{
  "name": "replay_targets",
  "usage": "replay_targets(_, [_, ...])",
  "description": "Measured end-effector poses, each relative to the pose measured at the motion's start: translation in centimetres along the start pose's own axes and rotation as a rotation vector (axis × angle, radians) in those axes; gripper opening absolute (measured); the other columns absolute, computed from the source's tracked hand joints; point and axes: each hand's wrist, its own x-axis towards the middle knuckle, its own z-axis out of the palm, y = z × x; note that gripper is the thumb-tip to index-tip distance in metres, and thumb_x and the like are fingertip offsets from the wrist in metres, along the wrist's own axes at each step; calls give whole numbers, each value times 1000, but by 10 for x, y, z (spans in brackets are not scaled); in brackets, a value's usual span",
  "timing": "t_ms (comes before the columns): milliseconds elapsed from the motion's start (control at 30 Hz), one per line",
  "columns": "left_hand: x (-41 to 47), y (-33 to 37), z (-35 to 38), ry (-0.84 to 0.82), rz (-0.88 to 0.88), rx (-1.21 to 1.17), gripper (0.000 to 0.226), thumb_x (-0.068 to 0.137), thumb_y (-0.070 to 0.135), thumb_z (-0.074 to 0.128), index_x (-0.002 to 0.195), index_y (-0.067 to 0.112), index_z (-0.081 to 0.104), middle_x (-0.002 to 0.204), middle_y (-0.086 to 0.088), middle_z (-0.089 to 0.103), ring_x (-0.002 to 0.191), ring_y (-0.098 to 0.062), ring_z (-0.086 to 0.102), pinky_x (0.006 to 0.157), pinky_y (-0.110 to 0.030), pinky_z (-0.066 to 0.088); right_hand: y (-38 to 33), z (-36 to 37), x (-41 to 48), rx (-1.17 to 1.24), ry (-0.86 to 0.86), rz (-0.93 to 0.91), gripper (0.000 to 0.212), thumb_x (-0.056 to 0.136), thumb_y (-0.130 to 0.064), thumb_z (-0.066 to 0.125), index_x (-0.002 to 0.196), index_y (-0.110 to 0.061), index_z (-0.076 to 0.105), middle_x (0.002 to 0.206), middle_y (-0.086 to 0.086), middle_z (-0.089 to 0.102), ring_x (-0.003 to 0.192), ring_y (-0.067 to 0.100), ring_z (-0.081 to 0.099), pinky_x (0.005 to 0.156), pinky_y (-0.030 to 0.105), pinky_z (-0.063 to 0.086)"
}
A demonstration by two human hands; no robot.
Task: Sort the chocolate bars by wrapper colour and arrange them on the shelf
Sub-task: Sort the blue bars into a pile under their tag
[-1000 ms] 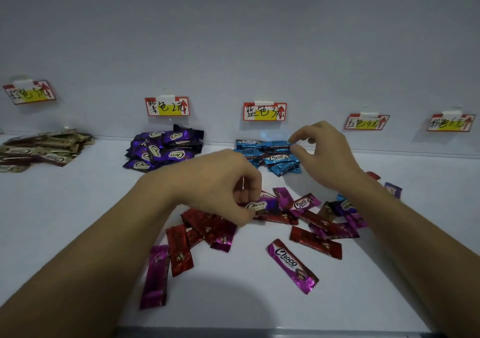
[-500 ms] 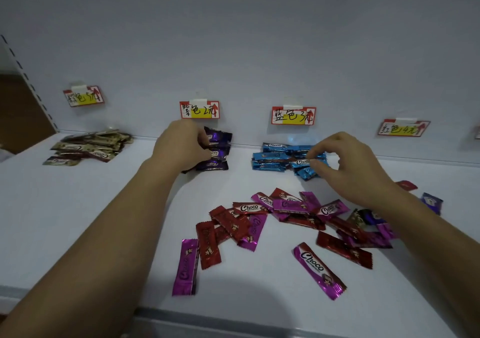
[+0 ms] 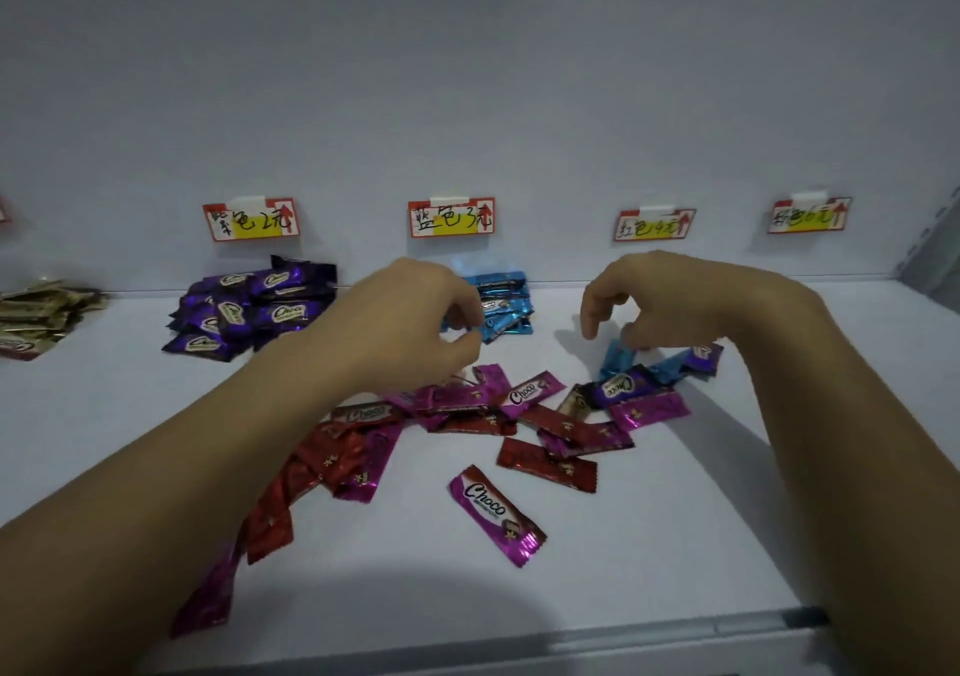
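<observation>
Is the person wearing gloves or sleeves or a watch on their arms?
No. The left hand and right hand are both bare, with no gloves or rings showing. Both forearms are uncovered right to the picture's edge: no sleeves, watch or bracelet in view.

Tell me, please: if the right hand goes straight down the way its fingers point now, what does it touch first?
Probably the loose blue bar directly under the right hand, at the far edge of the unsorted pile. Depth is hard to judge from one view.

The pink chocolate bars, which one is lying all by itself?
The pink bar with the big "Choco" name, nearest the shelf's front edge. It touches nothing, while the other pink ones lie tangled with red bars in the mixed heap.
</observation>
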Motion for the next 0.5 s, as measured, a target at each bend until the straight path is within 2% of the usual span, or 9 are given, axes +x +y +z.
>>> replay_targets(100, [18, 32, 3, -84, 95, 28, 25, 92, 45, 60, 110, 32, 72, 97, 17, 66, 86, -2, 58, 79, -32, 56, 20, -1, -2, 29, -73, 23, 31, 87, -5, 72, 95, -35, 71, 105, -11, 65, 100, 11, 59, 85, 32, 52])
replay_targets(233, [43, 74, 18, -154, 159, -11, 27, 94, 45, 58, 110, 28, 73, 99, 13, 69, 84, -5, 60, 82, -35, 58, 38, 3, 4, 89, -110, 52, 33, 81, -9, 79, 95, -38, 73, 98, -14, 70, 94, 12, 65, 89, 41, 58])
replay_targets(300, [52, 86, 27, -203, 157, -19, 31, 93, 51, 60, 109, 28, 73, 98, 10, 70, 83, -7, 62, 80, -37, 58, 40, 8, 7, 107, -114, 36, 37, 78, -13, 82, 94, -45, 72, 95, -15, 69, 90, 11, 65, 85, 39, 58])
replay_targets(400, [59, 92, 43, -264, 168, 53, 30, 87, 56, 65, 96, 27, 71, 88, 7, 66, 77, -11, 60, 76, -40, 58, 42, 14, 11, 135, -94, 4, 45, 75, -11, 81, 79, -53, 67, 88, -17, 66, 85, 11, 64, 76, 33, 56])
replay_targets(433, [59, 92, 46, -270, 171, 60, 28, 86, 55, 68, 92, 28, 67, 86, 8, 64, 76, -11, 59, 76, -40, 58, 43, 14, 12, 142, -84, 4, 44, 75, -11, 81, 75, -52, 67, 85, -17, 66, 82, 12, 63, 73, 33, 56])
replay_targets(500, [62, 92, 48, -274, 165, 41, 27, 84, 54, 71, 89, 28, 65, 85, 9, 63, 77, -11, 59, 76, -41, 58, 47, 15, 13, 149, -83, 18, 36, 77, -13, 80, 81, -47, 71, 85, -14, 67, 81, 13, 64, 74, 35, 58])
